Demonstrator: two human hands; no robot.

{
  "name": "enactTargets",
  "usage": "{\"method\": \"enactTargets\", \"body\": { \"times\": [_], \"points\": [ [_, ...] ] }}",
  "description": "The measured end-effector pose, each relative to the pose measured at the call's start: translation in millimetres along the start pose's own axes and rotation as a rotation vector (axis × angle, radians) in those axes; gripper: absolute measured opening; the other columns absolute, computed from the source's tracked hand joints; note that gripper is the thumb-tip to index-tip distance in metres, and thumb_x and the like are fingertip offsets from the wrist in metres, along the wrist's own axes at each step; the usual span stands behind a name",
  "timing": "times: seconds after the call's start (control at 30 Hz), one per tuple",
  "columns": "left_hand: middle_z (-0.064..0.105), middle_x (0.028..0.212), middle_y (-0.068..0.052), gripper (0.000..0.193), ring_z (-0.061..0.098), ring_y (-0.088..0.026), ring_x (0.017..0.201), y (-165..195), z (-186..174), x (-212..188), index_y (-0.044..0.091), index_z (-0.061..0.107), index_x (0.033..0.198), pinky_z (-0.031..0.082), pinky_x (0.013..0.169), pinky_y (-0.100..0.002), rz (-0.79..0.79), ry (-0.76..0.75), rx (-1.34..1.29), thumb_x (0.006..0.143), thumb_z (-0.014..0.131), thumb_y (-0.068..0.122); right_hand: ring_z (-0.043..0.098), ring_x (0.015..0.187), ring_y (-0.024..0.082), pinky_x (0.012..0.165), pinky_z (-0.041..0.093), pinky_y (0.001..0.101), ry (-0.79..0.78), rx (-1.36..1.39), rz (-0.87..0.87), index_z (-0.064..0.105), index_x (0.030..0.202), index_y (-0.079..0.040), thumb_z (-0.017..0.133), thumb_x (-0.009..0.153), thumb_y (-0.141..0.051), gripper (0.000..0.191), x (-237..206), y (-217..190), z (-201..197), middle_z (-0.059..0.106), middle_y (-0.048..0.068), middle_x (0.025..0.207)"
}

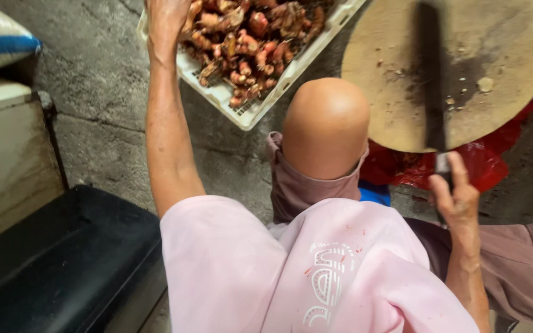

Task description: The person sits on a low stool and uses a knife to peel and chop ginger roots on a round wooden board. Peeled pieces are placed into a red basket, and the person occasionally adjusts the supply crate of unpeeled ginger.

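Left hand (166, 18) reaches into the crate (251, 111) of galangal roots (248, 43), grip hidden — right hand (458, 197) grips the cleaver (432, 80); chopping board (507, 43) bare.

The left hand's fingers (166, 15) sit among the roots (251, 43) heaped in the white crate (229, 98), which crowd them on the right; to their left lies open concrete floor (94, 68). The right hand's fingers (458, 185) close on the knife (432, 92), whose blade lies over the round chopping board (495, 55) ahead. A raised knee (325, 123) blocks the way between the hands; red plastic (488, 163) lies under the board.
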State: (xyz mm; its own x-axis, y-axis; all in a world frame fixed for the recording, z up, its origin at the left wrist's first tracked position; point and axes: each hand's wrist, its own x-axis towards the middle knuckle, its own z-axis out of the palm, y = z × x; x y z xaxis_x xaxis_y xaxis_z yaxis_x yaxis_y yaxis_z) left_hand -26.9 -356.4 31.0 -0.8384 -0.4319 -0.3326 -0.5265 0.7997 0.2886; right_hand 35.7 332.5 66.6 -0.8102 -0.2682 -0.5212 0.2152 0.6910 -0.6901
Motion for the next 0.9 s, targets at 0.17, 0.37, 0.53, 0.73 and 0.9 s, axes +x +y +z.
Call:
{"method": "enactTargets", "body": {
  "times": [0.17, 0.37, 0.53, 0.73, 0.9],
  "points": [
    [0.068, 0.113, -0.011, 0.031, 0.065, -0.031, 0.098, 3.9, 35.6, -25.2, 0.008, 0.066, 0.12, 0.053, 0.075, -0.046, 0.035, 0.197, 0.165, 0.089, 0.059, 0.009, 0.073, 0.082, 0.025, 0.072, 0.059, 0.0369, 0.229, -0.248, -0.189, 0.041, 0.16, -0.011, 0.066, 0.121, -0.019, 0.047, 24.6, 20.9, -18.8, 0.071, 0.017, 0.095],
    [0.052, 0.138, -0.015, 0.045, 0.05, -0.037, 0.12, 31.3, 84.2, -20.4, 0.007, 0.065, 0.116, 0.041, 0.088, -0.058, 0.192, 0.309, 0.686, 0.072, 0.073, 0.009, 0.074, 0.089, 0.037, 0.074, 0.057, 0.0431, 0.28, -0.33, -0.205, 0.039, 0.161, -0.008, 0.068, 0.117, -0.019, 0.055, 35.3, 25.7, -5.2, 0.072, 0.023, 0.1],
    [0.049, 0.132, -0.014, 0.03, 0.048, -0.039, 0.121, 23.9, 86.4, -1.9, 0.008, 0.066, 0.118, 0.036, 0.107, -0.071, 0.281, 0.323, 0.708, 0.091, 0.079, 0.014, 0.074, 0.086, 0.037, 0.076, 0.057, 0.0449, 0.289, -0.316, -0.146, 0.04, 0.165, -0.01, 0.07, 0.117, -0.022, 0.057, 33.4, 16.1, 1.0, 0.072, 0.023, 0.098],
    [0.059, 0.126, -0.005, 0.033, 0.053, -0.028, 0.121, 5.0, 72.5, -32.2, 0.016, 0.069, 0.107, 0.042, 0.093, -0.047, 0.388, 0.367, 0.824, 0.075, 0.067, 0.006, 0.074, 0.085, 0.035, 0.075, 0.058, 0.0425, 0.303, -0.336, -0.207, 0.038, 0.162, -0.007, 0.07, 0.117, -0.021, 0.056, 33.7, 15.1, 7.7, 0.072, 0.021, 0.094],
    [0.061, 0.121, -0.008, 0.026, 0.053, -0.028, 0.114, 5.5, 47.0, -22.5, 0.008, 0.064, 0.121, 0.041, 0.089, -0.047, 0.471, 0.658, 0.534, 0.094, 0.065, 0.008, 0.074, 0.084, 0.034, 0.071, 0.058, 0.0408, 0.298, -0.489, -0.221, 0.038, 0.164, -0.007, 0.066, 0.115, -0.02, 0.058, 42.7, 24.6, 5.4, 0.072, 0.02, 0.096]
  ]
}}
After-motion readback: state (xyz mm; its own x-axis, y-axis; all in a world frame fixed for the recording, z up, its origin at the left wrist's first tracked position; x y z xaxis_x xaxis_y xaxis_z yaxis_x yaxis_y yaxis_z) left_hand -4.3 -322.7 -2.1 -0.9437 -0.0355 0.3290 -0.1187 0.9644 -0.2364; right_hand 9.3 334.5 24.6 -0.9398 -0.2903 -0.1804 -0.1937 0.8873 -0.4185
